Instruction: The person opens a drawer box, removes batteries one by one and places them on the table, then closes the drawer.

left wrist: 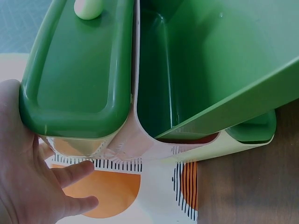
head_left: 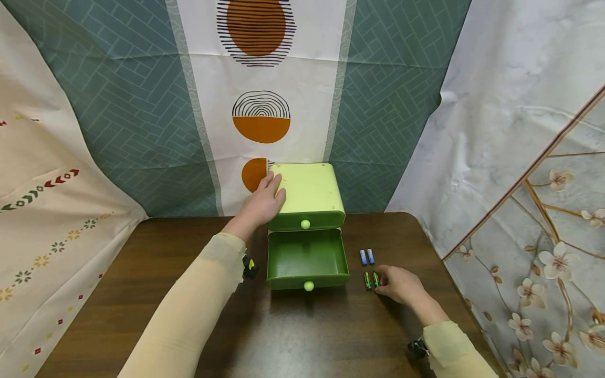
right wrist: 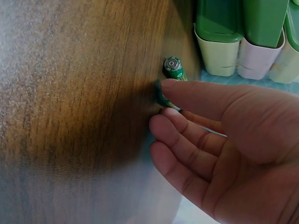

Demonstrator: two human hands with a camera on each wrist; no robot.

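Note:
My left hand (head_left: pixel 261 203) rests against the upper left side of a small drawer cabinet (head_left: pixel 309 186), its fingers spread and fairly straight. One green drawer (head_left: pixel 307 257) with a round knob is pulled out below the shut top drawer (head_left: pixel 288 222); nothing shows inside it. To the right of the cabinet, my right hand (head_left: pixel 402 286) pinches a green battery (head_left: pixel 376 279) between thumb and fingers, down at the table. Another green battery (head_left: pixel 367 281) lies just left of it. In the right wrist view, the thumb partly covers the pinched battery.
Two blue-and-white batteries (head_left: pixel 363 257) lie side by side behind the green ones. The brown wooden table (head_left: pixel 312 331) meets patterned cloth hangings at the back and both sides. At the right, a floral cloth (head_left: pixel 529 273) borders the table edge.

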